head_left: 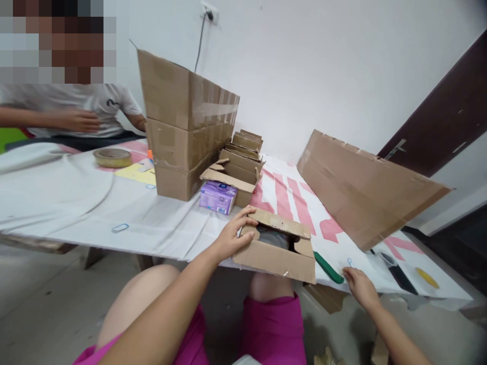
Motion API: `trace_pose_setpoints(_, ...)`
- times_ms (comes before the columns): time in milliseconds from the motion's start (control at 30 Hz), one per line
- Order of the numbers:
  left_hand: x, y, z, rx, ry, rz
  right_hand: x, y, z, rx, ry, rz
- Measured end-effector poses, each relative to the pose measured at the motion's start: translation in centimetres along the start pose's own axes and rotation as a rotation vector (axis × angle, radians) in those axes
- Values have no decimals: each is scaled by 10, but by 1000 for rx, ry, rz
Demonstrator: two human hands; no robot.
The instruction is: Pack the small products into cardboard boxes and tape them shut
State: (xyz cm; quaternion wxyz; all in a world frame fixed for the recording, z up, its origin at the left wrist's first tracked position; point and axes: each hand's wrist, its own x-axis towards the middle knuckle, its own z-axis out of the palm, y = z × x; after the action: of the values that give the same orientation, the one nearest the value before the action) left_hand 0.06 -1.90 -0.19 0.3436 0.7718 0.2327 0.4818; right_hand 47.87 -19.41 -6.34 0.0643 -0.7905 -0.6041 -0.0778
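Observation:
A small cardboard box (279,258) with partly raised flaps lies at the table's front edge, and something dark shows through the gap. My left hand (236,234) grips its left end, fingers over the back corner and thumb on the near flap. To the right, a green, slim tool handle (327,267) rests against the box's right side. My right hand (360,285) is beside the handle's near end, its fingertips pressed together; what they hold, if anything, is too small to make out. A purple printed carton (218,197) stands behind my left hand.
Taped cardboard boxes (169,144) are stacked at the middle left, with a row of open boxes (243,170) beside them. A large cardboard sheet (365,185) leans at right. A tape roll (112,157) lies at left, near a seated person (87,109).

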Motion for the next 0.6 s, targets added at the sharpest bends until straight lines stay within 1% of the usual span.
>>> trace_pose_setpoints(133,-1,-1,0,6,-13,13,13,-3,-10,-67,-109,85)
trace_pose_setpoints(200,-1,-2,0,9,-11,17,20,-3,-13,-81,-137,66)
trace_pose_setpoints(367,-2,-12,5,-5,20,41,25,-2,-17,-86,-134,24)
trace_pose_setpoints(500,-1,-19,7,-40,-31,-33,25,-6,-22,-61,-145,31)
trace_pose_setpoints(600,1,-15,4,-42,-88,-80,30,-9,-26,-38,-158,28)
